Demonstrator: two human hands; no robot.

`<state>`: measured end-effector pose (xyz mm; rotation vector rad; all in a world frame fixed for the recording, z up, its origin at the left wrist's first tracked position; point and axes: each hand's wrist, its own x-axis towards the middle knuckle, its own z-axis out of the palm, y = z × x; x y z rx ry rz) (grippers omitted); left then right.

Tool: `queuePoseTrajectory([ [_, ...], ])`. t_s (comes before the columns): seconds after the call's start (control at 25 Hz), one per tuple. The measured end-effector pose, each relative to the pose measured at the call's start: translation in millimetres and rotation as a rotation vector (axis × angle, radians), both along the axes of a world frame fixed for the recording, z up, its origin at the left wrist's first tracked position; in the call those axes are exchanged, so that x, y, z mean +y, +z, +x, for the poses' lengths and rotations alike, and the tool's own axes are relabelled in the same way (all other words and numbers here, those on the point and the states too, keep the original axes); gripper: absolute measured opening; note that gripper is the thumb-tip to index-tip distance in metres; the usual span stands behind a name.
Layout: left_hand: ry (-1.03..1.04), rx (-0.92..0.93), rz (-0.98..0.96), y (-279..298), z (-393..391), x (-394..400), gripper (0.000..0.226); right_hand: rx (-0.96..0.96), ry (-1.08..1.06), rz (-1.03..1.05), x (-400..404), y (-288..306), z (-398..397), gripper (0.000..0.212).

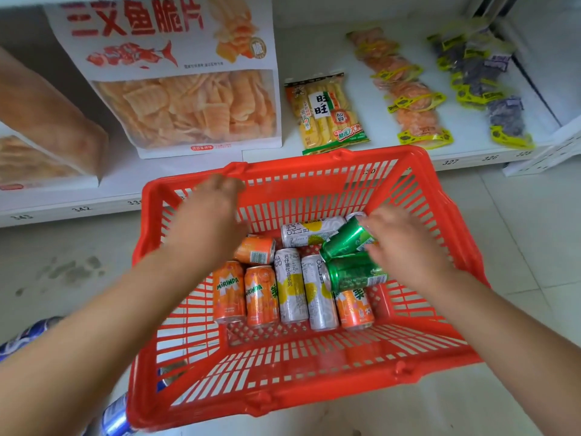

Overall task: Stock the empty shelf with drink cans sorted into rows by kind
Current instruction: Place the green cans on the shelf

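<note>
A red slatted plastic basket (314, 382) sits on the floor and holds nine metal cans lying on their sides. From the left: four orange Mirinda cans (229, 292), three tall white-and-yellow cans (290, 289), two glossy green cans (353, 275). The left hand (209, 221) hovers over the basket's left side, fingers loosely spread, empty. The right hand (405, 243) grips the upper green can (344, 239).

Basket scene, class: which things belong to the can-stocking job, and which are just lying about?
Job:
red basket
orange cans
white-and-yellow cans
green cans
left hand
right hand

Lying about:
big crisps bag
rice-cracker pack
orange snack packs
purple snack packs
</note>
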<state>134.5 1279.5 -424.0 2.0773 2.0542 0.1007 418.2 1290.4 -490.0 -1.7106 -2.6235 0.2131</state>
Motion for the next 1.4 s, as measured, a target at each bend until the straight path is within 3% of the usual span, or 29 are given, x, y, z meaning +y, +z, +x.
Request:
queuePoseTrajectory([
  [0.12, -0.3, -0.145, -0.265, -53, 71, 36, 0.045, -0.26, 0.174, -0.366, -3, -25, -20, 0.053],
  [0.2, -0.356, -0.168, -0.399, -89, 106, 53, 0.045, -0.345, 0.185, -0.362, -2, -35, -23, 0.057],
  [0.44, -0.328, -0.322, -0.463, -146, 159, 90, 0.066, -0.433, 0.16, -0.226, -12, -62, -22, 0.059],
  [0.64, -0.463, -0.22, -0.451, -143, 169, 94, 0.078, -0.327, 0.126, -0.305, -16, -66, -17, 0.057],
  [0.8, -0.417, -0.133, -0.342, -110, 125, 85, 0.077, -0.174, 0.01, -0.469, -13, -65, -5, 0.065],
  [0.92, -0.321, -0.093, -0.476, -94, 73, 74, 0.063, -0.097, -0.094, -0.514, -6, -60, -4, 0.064],
  [1.04, -0.359, 0.143, -0.689, -99, 43, 48, 0.074, -0.022, -0.149, -0.518, -4, -53, -9, 0.063],
  [1.12, -0.328, 0.255, -0.689, -111, 41, 30, 0.078, 0.029, -0.213, -0.517, -3, -52, -9, 0.066],
  [1.28, -0.264, 0.211, -0.549, -128, 50, 22, 0.082, 0.12, -0.323, -0.551, 0, -52, -5, 0.067],
  [1.4, -0.207, 0.068, -0.487, -126, 51, 24, 0.071, 0.254, -0.368, -0.558, 0, -48, -3, 0.068],
])
